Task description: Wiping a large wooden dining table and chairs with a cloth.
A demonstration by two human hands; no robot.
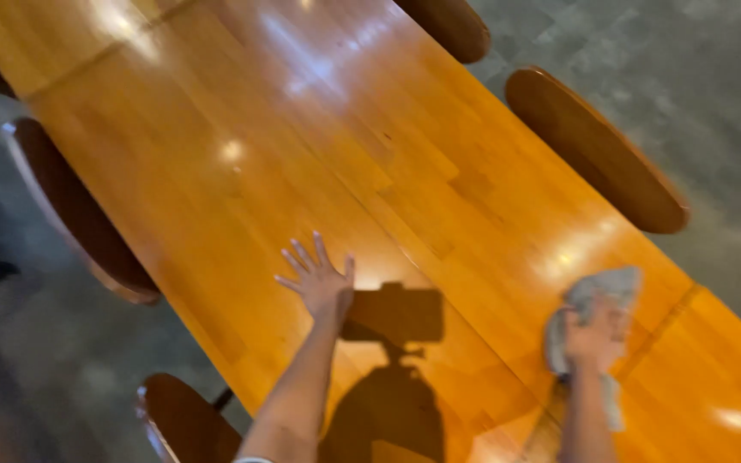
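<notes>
I am watching the left hand [319,283] pressing flat on the glossy wooden table [242,197], fingers splayed and holding nothing. To its right, well apart, the right hand [595,339] is clenching a grey cloth [600,296], which, though blurred, appears to be lying lengthwise along the arm, against the tabletop.

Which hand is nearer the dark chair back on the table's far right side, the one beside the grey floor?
Right. The right hand, gripping a grey cloth, lies just below the chair back. The left hand rests flat on the table, farther off toward the opposite edge.
</notes>
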